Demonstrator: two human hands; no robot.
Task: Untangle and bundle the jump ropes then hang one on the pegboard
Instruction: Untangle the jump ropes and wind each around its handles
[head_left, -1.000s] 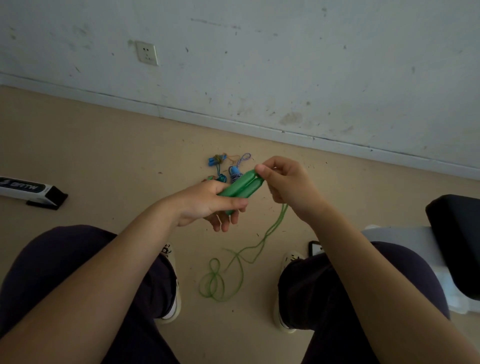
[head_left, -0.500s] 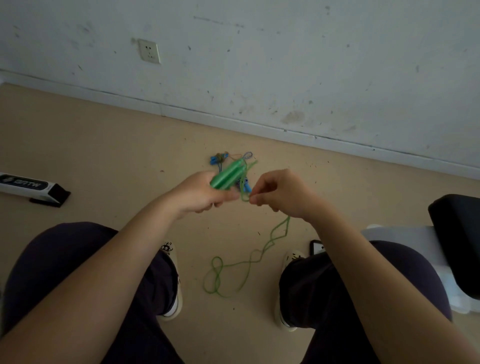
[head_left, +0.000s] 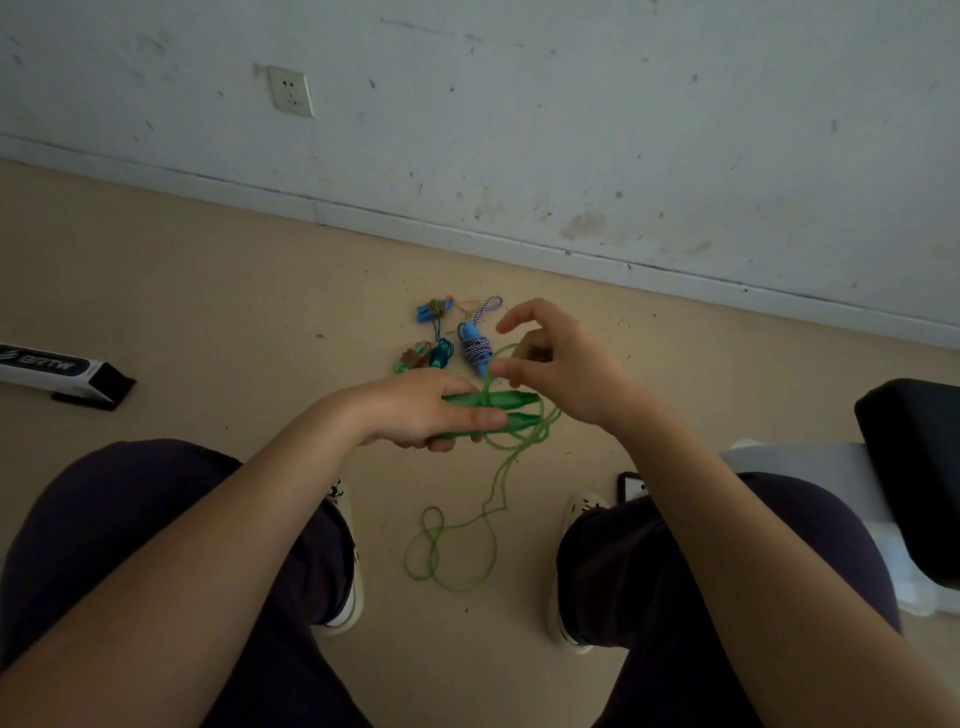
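My left hand (head_left: 423, 408) grips the two green handles (head_left: 511, 410) of a jump rope side by side, pointing right. My right hand (head_left: 558, 364) is just above the handles' tips and holds a loop of the green cord (head_left: 498, 358) in its fingers. The cord runs round the handles, then hangs down to a loose coil (head_left: 447, 551) on the floor between my feet. Behind my hands lie a bundled blue rope with a striped cord (head_left: 475, 345) and two smaller blue and green bundles (head_left: 434, 332). No pegboard is in view.
I sit with my knees apart facing a white wall with a socket (head_left: 290, 92). A black and white box (head_left: 57, 371) lies on the floor at the left. A black cushion on a white seat (head_left: 914, 467) is at the right, a phone (head_left: 631, 486) beside my right shoe.
My left hand has turned the green handles from slanting up to level. My right hand has lifted a loop of cord up over the handles' tips. The floor coil shifted slightly.
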